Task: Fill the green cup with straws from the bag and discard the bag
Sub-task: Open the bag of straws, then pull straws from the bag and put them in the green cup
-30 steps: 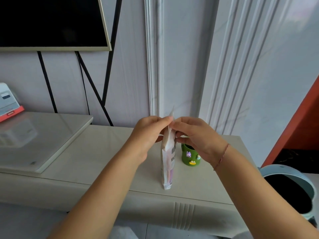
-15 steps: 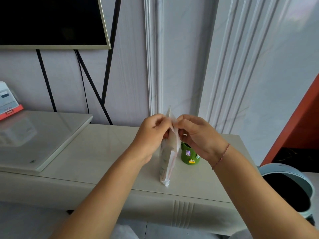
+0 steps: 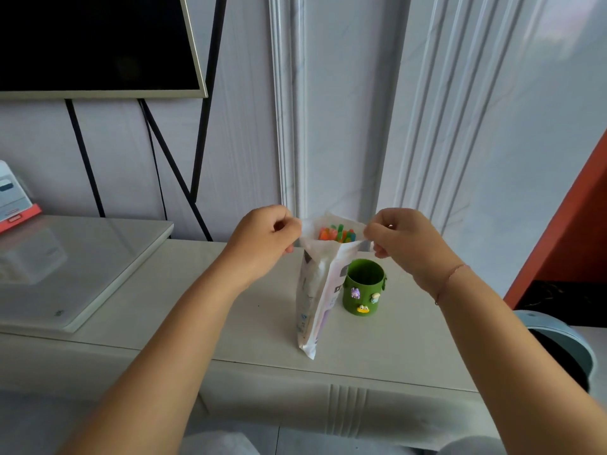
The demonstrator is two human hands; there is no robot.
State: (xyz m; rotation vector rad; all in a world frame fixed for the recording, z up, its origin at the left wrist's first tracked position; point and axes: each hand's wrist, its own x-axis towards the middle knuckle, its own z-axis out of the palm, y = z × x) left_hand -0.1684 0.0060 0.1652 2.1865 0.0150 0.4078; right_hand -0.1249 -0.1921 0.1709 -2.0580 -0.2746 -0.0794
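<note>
While the bag [image 3: 315, 290] stands upright on the cabinet top [image 3: 230, 307], just left of the green cup [image 3: 363, 287], both hands hold its mouth spread wide. The left hand [image 3: 266, 238], up and to the left of the cup, has its fingers curled and pinches the bag's left top edge. The right hand [image 3: 404, 238], above the cup, has its fingers curled and pinches the right top edge. Orange and green straws [image 3: 336, 233] show inside the bag's mouth. A pale blue bin [image 3: 558, 349] stands well right of the cup, lower down.
</note>
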